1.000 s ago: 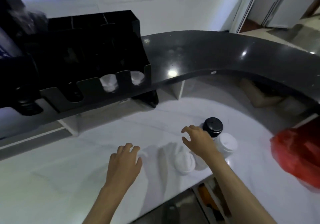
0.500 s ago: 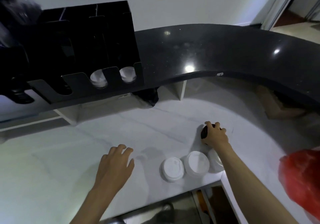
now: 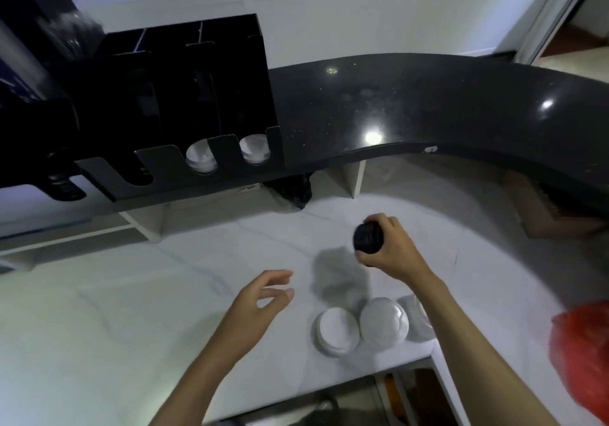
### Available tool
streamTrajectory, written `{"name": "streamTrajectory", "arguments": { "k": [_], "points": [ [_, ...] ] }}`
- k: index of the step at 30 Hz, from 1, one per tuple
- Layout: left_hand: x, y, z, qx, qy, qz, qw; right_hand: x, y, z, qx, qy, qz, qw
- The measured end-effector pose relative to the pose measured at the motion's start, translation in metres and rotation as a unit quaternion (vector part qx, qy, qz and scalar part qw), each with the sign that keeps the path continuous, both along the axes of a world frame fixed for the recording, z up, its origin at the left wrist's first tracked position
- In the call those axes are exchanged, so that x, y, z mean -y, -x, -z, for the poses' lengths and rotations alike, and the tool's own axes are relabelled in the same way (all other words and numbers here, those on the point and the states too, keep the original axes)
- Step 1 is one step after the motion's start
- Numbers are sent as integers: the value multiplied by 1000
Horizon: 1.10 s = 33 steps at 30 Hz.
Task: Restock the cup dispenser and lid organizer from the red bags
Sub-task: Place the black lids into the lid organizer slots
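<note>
Head view: the right hand [image 3: 392, 249], just right of centre, curls its fingers round a stack of black lids [image 3: 368, 238] and holds it above the white counter [image 3: 138, 310]. The left hand [image 3: 255, 307], lower centre, hovers with fingers loosely spread, holding nothing. Below the right forearm stand two stacks of white lids [image 3: 336, 330], side by side near the counter's front edge. The black lid organizer [image 3: 184, 122] sits upper left on the dark curved ledge [image 3: 428, 112], with white lids in two of its front slots. A red bag [image 3: 583, 356] lies at the lower right edge
</note>
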<state>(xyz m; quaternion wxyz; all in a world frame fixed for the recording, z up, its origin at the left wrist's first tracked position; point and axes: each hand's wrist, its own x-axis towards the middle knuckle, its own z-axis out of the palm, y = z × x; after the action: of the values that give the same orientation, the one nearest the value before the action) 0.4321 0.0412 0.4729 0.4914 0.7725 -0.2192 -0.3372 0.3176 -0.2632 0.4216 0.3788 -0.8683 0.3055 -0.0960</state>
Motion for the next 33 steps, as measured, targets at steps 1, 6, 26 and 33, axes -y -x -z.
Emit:
{"name": "streamTrajectory", "arguments": {
  "k": [1, 6, 26, 33],
  "points": [
    [4, 0, -7, -25, 32, -24, 999, -12, -8, -17, 43, -15, -32, 998],
    [7, -10, -38, -143, 150, -95, 974, -84, -36, -83, 169, -113, -145, 968],
    [-141, -129, -61, -169, 281, -150, 933, -266, -173, -116, 158, -177, -232, 943],
    [-192, -166, -57, -202, 311, -147, 917, -312, -210, -118, 163, -208, -201, 943]
  ]
}}
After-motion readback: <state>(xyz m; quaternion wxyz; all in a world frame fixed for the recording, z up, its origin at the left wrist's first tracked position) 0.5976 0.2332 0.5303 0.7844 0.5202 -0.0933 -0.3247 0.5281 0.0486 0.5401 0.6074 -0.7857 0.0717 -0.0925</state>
